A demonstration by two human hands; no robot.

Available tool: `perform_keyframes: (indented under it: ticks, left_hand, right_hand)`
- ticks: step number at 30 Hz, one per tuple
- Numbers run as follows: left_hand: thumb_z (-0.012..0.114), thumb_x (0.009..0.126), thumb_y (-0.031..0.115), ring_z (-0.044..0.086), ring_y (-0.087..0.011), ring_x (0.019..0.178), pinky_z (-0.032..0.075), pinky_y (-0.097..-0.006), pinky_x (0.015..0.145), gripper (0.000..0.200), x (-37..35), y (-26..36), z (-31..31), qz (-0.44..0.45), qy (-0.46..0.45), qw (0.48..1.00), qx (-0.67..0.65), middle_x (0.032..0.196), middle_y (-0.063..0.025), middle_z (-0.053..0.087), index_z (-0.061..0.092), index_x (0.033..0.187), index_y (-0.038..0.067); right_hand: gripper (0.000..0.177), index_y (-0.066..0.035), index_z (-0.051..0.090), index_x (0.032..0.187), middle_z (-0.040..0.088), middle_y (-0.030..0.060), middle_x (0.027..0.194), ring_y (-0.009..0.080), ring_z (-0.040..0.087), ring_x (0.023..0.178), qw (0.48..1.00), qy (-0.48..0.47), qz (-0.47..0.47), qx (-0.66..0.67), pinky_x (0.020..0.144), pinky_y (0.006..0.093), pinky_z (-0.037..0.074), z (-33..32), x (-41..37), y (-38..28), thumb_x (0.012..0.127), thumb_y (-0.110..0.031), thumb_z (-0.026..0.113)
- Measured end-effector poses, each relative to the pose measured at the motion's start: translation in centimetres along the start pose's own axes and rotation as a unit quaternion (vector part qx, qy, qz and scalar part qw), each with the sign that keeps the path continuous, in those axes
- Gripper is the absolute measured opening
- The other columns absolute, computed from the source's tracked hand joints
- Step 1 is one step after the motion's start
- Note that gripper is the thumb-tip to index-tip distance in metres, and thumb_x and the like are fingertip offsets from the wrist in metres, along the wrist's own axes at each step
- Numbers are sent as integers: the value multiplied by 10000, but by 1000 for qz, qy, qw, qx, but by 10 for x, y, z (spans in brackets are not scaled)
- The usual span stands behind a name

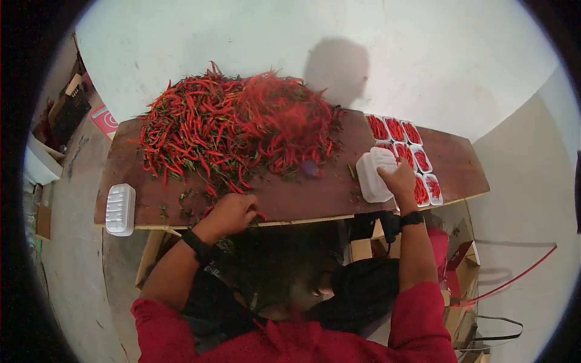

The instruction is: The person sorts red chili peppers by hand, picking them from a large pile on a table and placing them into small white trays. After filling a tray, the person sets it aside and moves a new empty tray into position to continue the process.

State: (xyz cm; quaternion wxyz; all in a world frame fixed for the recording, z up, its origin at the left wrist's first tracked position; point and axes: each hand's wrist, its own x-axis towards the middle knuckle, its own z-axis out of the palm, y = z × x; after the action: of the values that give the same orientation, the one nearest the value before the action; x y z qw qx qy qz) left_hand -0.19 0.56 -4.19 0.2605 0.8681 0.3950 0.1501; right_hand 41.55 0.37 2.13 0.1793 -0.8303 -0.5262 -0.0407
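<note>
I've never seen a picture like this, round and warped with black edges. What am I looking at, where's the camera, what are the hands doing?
No machine here: one person works bare-handed. The single picture comes from a camera worn on their head, looking forward and down through a wide lens, hence the bent edges. On the wooden table lies a big pile of red chili peppers. At its right end sit small filled trays of chilies; at its left end, a second white tray stack. The right hand grips a stack of white foam trays. The left hand curls over loose chilies at the near edge; whether it holds any is unclear.
</note>
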Motion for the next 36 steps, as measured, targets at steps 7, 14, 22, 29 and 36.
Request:
perform_keyframes:
  ticks: [7,14,22,29,36]
  left_hand:
    - [616,751,139,586,-360,762,464,-440,654,173,7,-1,8,-24,56,998,16,766,-162,605,561,885,44]
    - [617,755,142,558,-343,849,452,-426,697,174,10,10,5,-39,132,988,68,875,-158,571,550,868,27]
    - [631,788,206,571,-279,892,448,-359,785,266,15,63,-11,-51,118,977,-173,944,-136,587,583,956,5]
    - [607,817,208,590,-160,866,457,-314,795,298,6,79,-11,-41,112,893,-434,909,-105,630,592,1000,-26]
    - [596,817,178,582,-130,817,466,-298,745,239,-9,67,-19,-39,83,896,-434,873,-87,631,609,945,-24]
  right_hand:
    - [697,47,522,1099,601,233,1028,361,589,952,997,47,18,65,809,413,464,-11,0,17,603,-392,739]
    - [690,49,479,1188,606,171,1029,228,595,921,918,-52,72,387,775,324,471,-20,0,4,673,-328,743]
    - [549,34,428,1225,592,138,1029,164,557,920,832,-239,-44,500,799,284,443,2,-42,-80,775,-171,668]
    - [593,38,433,1222,563,164,1085,190,565,964,850,-294,-129,416,813,323,473,8,-102,-148,752,-213,693]
    - [680,71,439,1210,596,189,1061,237,587,968,814,-334,-92,466,824,341,473,19,-120,-160,703,-286,719]
